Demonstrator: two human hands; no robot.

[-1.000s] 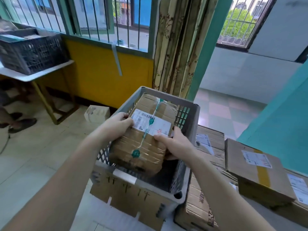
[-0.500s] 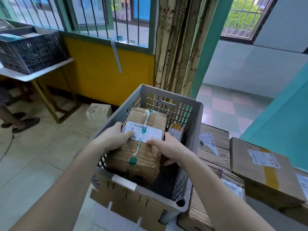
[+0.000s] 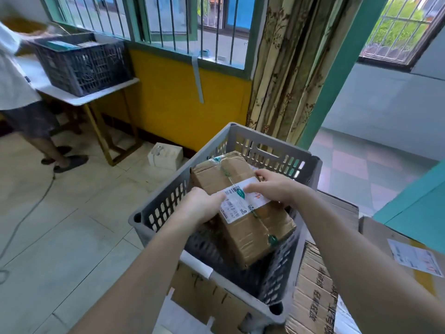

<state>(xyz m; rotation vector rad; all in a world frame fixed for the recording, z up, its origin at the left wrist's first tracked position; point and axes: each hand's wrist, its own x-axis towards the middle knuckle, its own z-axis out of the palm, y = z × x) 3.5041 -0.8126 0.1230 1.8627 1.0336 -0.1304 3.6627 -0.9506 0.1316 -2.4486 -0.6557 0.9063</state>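
Note:
A taped brown cardboard parcel point(image 3: 248, 227) with a white shipping label lies slanted inside a grey slotted plastic crate point(image 3: 159, 213). My left hand point(image 3: 202, 206) grips the parcel's left edge, its thumb on the label. My right hand point(image 3: 274, 186) holds the parcel's far right side, fingers curled over the top and the label. The parcel's underside and the crate's floor are mostly hidden.
Cardboard boxes point(image 3: 313, 300) are stacked right of the crate, one more point(image 3: 397, 251) at the far right. A person point(image 3: 21, 97) stands at a white table point(image 3: 96, 95) bearing a dark crate point(image 3: 81, 63). A small white box point(image 3: 166, 155) sits on the tiled floor.
The parcel has sunk lower into the crate and turned clockwise, its long side now slanting toward the right. Both hands moved with it. My view swung left, revealing a person by the table.

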